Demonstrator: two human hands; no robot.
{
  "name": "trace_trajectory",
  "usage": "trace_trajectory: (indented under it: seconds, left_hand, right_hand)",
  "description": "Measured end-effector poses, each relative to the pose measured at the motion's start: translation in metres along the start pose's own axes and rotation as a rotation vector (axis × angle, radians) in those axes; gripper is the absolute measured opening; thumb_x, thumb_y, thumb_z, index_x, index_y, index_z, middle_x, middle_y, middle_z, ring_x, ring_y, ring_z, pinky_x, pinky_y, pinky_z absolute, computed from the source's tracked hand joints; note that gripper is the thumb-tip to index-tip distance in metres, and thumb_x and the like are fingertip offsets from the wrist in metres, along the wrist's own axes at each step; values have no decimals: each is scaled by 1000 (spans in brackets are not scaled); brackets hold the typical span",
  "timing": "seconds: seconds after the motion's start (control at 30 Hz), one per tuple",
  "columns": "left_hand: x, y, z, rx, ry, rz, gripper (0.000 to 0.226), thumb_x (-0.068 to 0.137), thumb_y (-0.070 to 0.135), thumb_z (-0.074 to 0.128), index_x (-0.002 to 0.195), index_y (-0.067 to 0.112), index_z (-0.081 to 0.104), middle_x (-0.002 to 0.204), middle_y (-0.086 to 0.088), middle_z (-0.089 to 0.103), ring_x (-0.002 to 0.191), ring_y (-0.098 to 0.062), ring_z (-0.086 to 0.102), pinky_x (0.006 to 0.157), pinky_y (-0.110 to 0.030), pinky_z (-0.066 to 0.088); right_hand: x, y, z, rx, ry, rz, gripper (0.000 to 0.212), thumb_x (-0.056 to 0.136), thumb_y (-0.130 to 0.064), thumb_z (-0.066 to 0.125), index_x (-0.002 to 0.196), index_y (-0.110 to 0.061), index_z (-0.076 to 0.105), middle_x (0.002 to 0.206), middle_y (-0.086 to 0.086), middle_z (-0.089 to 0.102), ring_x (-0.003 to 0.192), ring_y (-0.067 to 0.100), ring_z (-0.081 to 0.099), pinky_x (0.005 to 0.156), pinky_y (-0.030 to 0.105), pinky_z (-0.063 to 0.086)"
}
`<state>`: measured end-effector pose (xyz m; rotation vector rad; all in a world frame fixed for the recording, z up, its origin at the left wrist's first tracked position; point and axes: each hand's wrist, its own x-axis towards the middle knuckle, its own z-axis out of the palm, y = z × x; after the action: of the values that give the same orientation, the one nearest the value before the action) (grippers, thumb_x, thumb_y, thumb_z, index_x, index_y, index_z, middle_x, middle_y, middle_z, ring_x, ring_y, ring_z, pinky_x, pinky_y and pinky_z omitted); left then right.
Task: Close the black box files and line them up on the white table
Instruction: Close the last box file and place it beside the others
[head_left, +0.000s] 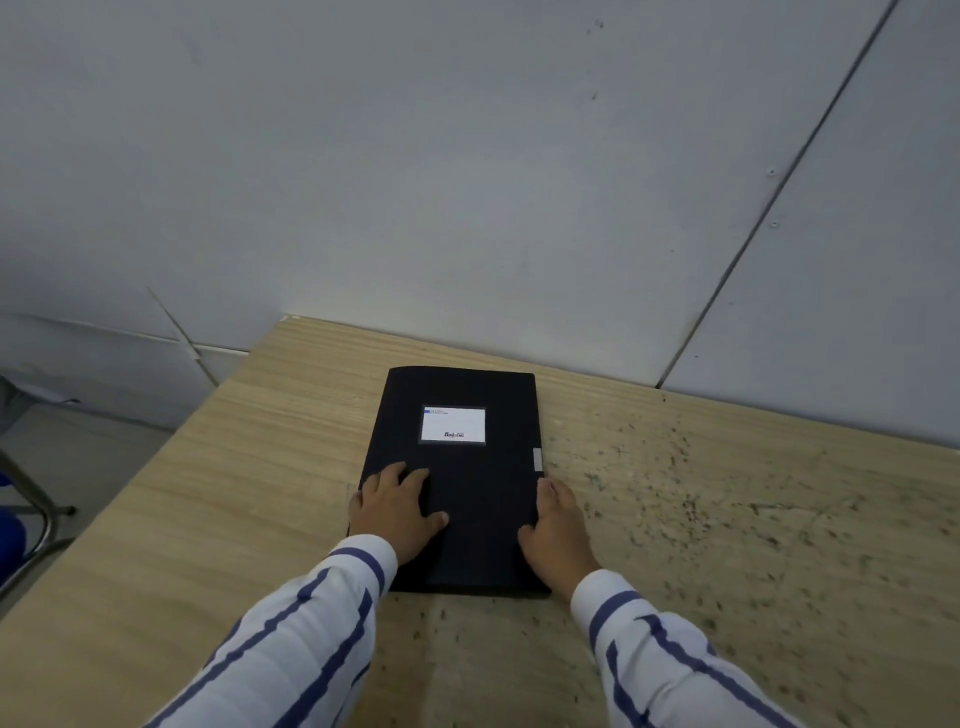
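A black box file (467, 478) lies flat and closed on a light wooden table (208, 519), its far end close to the wall. A white label (453, 425) sits on its lid, and a small grey tab (538, 460) shows at its right edge. My left hand (397, 512) rests palm down on the lid near the left edge, fingers spread. My right hand (558, 525) is against the file's right edge, thumb on the lid and fingers down the side. Both sleeves are white with blue stripes.
A grey-white wall (467, 182) rises right behind the table. The table's right half (727, 519) is speckled with dark marks. Left of the table are the floor, a metal chair leg (36, 499) and a blue seat edge (10, 535).
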<state>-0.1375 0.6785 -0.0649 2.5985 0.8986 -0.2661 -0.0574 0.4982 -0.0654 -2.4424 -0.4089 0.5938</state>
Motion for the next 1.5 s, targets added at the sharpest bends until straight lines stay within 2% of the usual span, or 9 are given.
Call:
trace_trajectory:
  seconds: [0.1, 0.2, 0.3, 0.43, 0.67, 0.83, 0.97, 1.33, 1.5]
  left_hand:
    - [0, -8, 2, -93, 37, -103, 92, 74, 62, 63, 149, 26, 23, 159, -8, 16, 144, -32, 18, 117, -44, 23]
    - [0, -18, 3, -300, 34, -244, 103, 72, 55, 72, 151, 20, 16, 151, -15, 29, 137, -37, 32, 111, -48, 33]
    - [1, -24, 3, -355, 59, -323, 96, 67, 54, 77, 140, 10, 32, 134, -18, 50, 123, -39, 48, 103, -48, 42]
    - [0, -26, 2, -310, 57, -366, 90, 63, 64, 74, 127, 7, 48, 125, -17, 56, 114, -36, 55, 99, -46, 46]
    - [-5, -34, 4, -457, 56, -244, 70, 68, 55, 74, 118, 12, 52, 119, -12, 63, 107, -37, 59, 91, -43, 48]
    - [-14, -19, 3, -547, 62, -147, 62, 70, 49, 76, 116, 14, 53, 116, -11, 65, 104, -38, 60, 90, -45, 49]
    - [-20, 6, 0, -558, 52, -81, 61, 72, 48, 75, 117, 13, 53, 117, -12, 64, 105, -38, 59, 92, -46, 49]
    - [-51, 123, 10, -529, 29, 97, 60, 74, 48, 73, 120, 15, 52, 119, -9, 62, 107, -35, 58, 95, -48, 47]
    - [-90, 201, 43, -565, -6, 131, 63, 73, 48, 73, 123, 17, 51, 120, -8, 61, 109, -34, 58, 95, -49, 48]
  right_hand:
    - [3, 2, 1, -109, -87, -1, 65, 96, -21, 42, 151, -14, 7, 162, 2, 0, 148, 24, 3, 121, 39, 12]
    - [1, 3, -2, -93, -136, 10, 64, 97, -20, 37, 151, -14, 2, 162, 3, -2, 147, 25, 10, 120, 33, 15]
    - [-7, 2, -1, 38, -70, 56, 60, 97, -16, 40, 150, -13, 12, 156, 9, 25, 137, 28, 35, 115, 38, 31]
    - [-18, -1, 6, 197, 16, 201, 39, 97, -18, 44, 135, -10, 42, 135, 12, 52, 119, 30, 53, 103, 42, 45]
    - [-36, 1, 5, 369, 81, 173, 38, 96, -16, 46, 134, -18, 45, 134, 5, 54, 119, 26, 52, 100, 35, 43]
    - [-51, 12, -6, 403, 151, 193, 42, 96, -17, 46, 138, -21, 42, 135, 4, 54, 122, 27, 51, 105, 44, 43]
    - [-61, 25, -26, 434, 221, 205, 39, 95, -16, 46, 134, -22, 46, 131, 3, 57, 116, 26, 54, 101, 41, 46]
    - [-90, 109, -98, 575, 387, 230, 38, 93, -15, 46, 129, -29, 51, 111, -6, 60, 97, 18, 57, 84, 31, 47]
    - [-121, 181, -147, 575, 438, 243, 34, 93, -18, 46, 125, -28, 52, 115, -3, 61, 97, 19, 57, 82, 31, 47]
